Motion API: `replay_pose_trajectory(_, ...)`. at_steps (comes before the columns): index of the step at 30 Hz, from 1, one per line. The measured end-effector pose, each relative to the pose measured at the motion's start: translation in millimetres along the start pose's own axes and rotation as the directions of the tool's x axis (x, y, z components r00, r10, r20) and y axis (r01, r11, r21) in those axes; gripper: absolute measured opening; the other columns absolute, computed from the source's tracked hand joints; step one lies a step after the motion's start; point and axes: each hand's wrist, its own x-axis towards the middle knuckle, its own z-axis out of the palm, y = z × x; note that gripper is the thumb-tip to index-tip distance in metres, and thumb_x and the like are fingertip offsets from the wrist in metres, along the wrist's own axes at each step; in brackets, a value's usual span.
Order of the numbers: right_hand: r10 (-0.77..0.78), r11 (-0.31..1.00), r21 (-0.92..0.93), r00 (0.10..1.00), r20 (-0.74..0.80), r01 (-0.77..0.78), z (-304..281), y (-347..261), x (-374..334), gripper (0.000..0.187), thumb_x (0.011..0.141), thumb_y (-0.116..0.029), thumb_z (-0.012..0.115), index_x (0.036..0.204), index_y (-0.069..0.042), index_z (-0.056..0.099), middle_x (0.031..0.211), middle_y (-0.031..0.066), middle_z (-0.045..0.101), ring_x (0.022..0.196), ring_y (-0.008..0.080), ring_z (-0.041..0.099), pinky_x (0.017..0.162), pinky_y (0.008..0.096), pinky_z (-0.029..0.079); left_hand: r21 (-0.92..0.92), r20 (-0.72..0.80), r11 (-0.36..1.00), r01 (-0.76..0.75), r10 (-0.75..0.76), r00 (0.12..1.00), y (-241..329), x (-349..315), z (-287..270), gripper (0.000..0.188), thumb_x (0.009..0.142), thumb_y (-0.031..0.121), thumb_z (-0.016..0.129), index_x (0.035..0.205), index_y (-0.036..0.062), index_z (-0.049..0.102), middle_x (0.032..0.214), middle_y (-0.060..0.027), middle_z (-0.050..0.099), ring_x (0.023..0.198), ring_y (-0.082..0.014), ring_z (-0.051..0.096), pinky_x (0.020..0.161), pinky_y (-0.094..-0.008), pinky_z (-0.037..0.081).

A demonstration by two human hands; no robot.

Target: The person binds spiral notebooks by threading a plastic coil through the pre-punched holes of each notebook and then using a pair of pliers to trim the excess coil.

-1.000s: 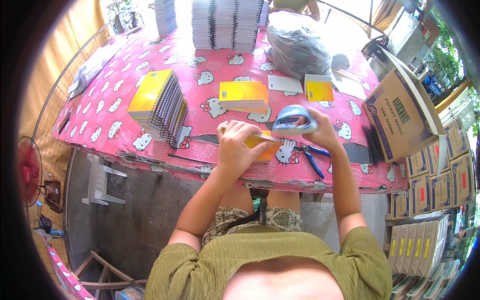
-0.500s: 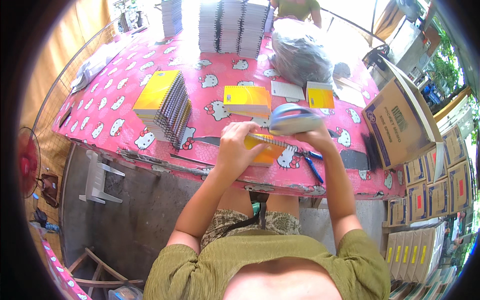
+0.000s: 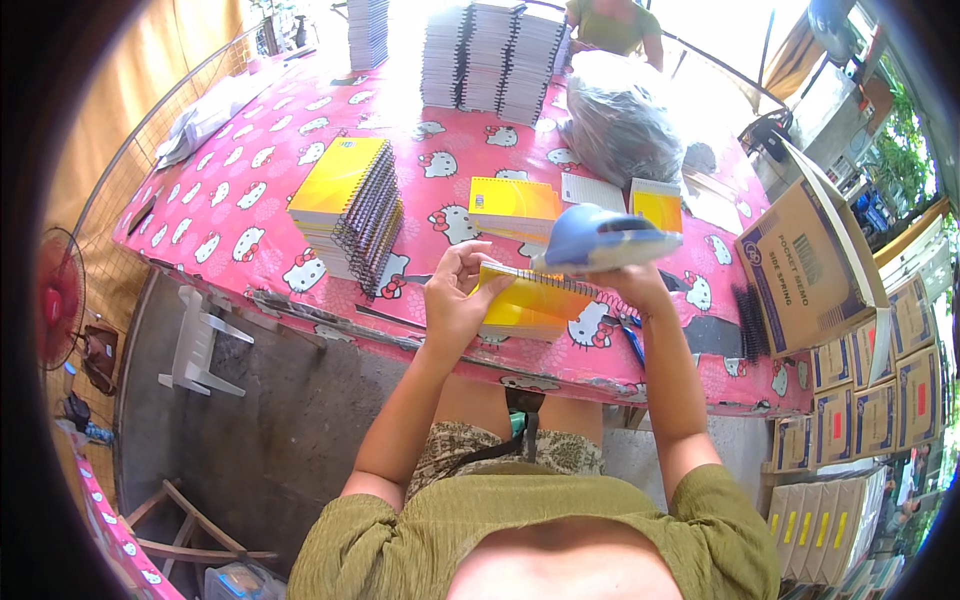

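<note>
My left hand (image 3: 458,295) grips the left end of a small yellow notebook (image 3: 525,306), its thumb on the cover. A dark wire coil (image 3: 560,281) runs along the notebook's upper edge. My right hand (image 3: 640,288) is closed at a blue and whitish rounded tool (image 3: 600,240), just above the coil's right part. Some fingers are hidden by the tool, and its exact kind cannot be made out. A pinkish length of coil (image 3: 612,300) shows under the right hand. Blue-handled pliers or cutters (image 3: 633,340) lie beside the right wrist, partly covered.
A pile of yellow spiral notebooks (image 3: 345,180) stands left on the pink patterned tablecloth (image 3: 240,240). Ahead are loose yellow pads (image 3: 513,205), tall stacks of bound paper (image 3: 490,65) and a grey plastic bag (image 3: 625,115). A cardboard box (image 3: 810,260) stands right. A person (image 3: 615,25) is across the table.
The blue tool has turned and shows a longer outline. The notebook has tilted, so more of its yellow cover shows. The whole view has shifted slightly.
</note>
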Motion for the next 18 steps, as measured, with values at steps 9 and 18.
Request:
replay_pose_trajectory(9,0.054,0.935,-0.353,0.998,0.035,-0.038,6.4,5.2,20.0,0.036,0.062,-0.003,0.074,0.096,-0.003,0.060,0.082,0.0052,0.065,0.077,0.0117,0.060,0.071,0.0292,0.050,-0.096,0.028,0.991,0.092,-0.089,0.996,0.3,0.8,-16.1,0.029,0.079,-0.011,0.066,0.108,-0.0073,0.064,0.094,-0.0128,0.069,0.086,-0.0159,0.066,0.077,-0.0286,0.056)
replay_pose_trajectory(18,0.240,0.346,-0.712,0.791,-0.562,-0.611,-76.3,53.6,-57.5,0.044,0.071,-0.022,0.075,0.109,-0.006,0.058,0.112,0.0168,0.062,0.101,0.0370,0.060,0.082,0.0443,0.049,-0.252,0.145,0.966,0.056,-0.020,0.989,-7.4,14.4,-15.6,0.020,0.076,-0.008,0.071,0.094,-0.0020,0.064,0.095,-0.0096,0.068,0.087,-0.0138,0.064,0.078,-0.0269,0.055)
